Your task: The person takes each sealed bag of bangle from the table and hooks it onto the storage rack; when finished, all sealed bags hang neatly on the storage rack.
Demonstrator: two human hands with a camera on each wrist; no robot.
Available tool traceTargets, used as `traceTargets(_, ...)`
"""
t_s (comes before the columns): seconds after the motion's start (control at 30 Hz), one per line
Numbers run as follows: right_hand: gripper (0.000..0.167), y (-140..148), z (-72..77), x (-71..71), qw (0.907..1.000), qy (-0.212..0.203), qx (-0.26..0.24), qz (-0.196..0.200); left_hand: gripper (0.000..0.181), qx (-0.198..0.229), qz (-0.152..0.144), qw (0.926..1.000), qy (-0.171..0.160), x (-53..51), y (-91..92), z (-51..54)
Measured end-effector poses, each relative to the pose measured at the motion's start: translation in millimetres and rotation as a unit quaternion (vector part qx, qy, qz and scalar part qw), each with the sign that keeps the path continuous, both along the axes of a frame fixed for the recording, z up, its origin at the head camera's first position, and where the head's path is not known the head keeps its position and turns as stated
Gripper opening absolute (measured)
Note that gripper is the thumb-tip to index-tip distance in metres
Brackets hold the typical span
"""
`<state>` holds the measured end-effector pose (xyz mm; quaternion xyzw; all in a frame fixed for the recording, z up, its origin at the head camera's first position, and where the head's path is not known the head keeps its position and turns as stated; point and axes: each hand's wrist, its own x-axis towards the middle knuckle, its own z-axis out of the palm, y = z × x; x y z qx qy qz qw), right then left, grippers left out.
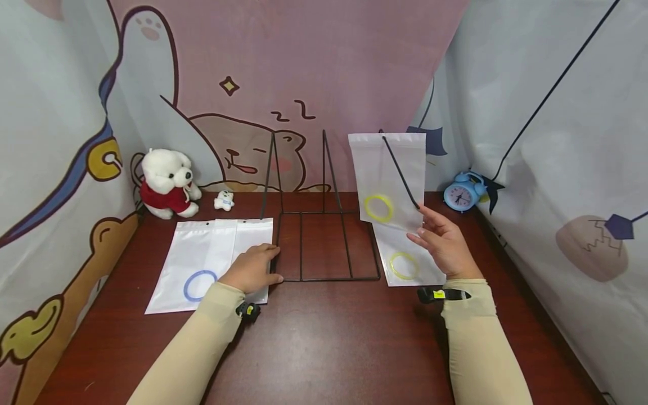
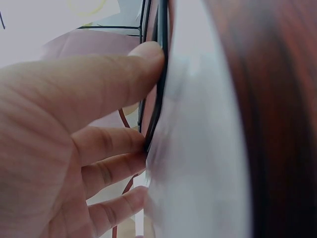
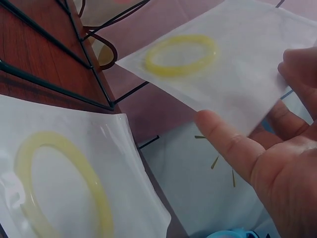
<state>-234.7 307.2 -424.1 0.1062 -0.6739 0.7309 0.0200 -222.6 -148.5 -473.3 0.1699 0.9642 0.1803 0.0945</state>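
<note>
A black wire rack [image 1: 329, 279] stands in the middle. On its left base corner lies my left hand [image 1: 250, 269], thumb and fingers around the black wire [image 2: 162, 74] in the left wrist view. A white bag with a yellow ring [image 1: 397, 169] hangs on the rack's right slanting rod [image 1: 400, 171]. My right hand [image 1: 449, 244] is at that rod's tip, fingers loosely bent beside the bag's lower right edge; in the right wrist view the thumb [image 3: 230, 141] lies before the hanging bag [image 3: 237, 64], other fingers partly behind it.
White bags [image 1: 202, 253], one with a blue ring, lie left of the rack, partly under my left hand. Another bag with a yellow ring [image 1: 420, 253] lies at the right. A white plush dog [image 1: 169, 183], a small white figure [image 1: 224, 201] and a blue alarm clock [image 1: 462, 192] stand at the back.
</note>
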Motion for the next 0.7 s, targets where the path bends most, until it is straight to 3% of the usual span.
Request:
traceTargets(0.33,0.055,5.9,-0.5,-1.1,0.9994,0.013,0.028,-0.015,0.080,0.004,0.002,1.0000,-0.001,0.5,0.4,1.4)
traceTargets(0.47,0.051,11.6,2.1,0.2,0.9968,-0.007,0.066,-0.046,0.080,0.004,0.002,1.0000,-0.001,1.2,0.7,0.7)
traceTargets(0.6,0.050,19.4,5.4,2.2,0.9814,-0.049,0.166,-0.082,0.080,0.004,0.000,1.0000,-0.004,2.2,0.6,1.1)
traceTargets(0.7,0.053,28.4,5.6,2.3,0.9578,-0.077,0.263,-0.087,0.080,0.002,-0.001,1.0000,-0.005,2.1,0.4,1.3)
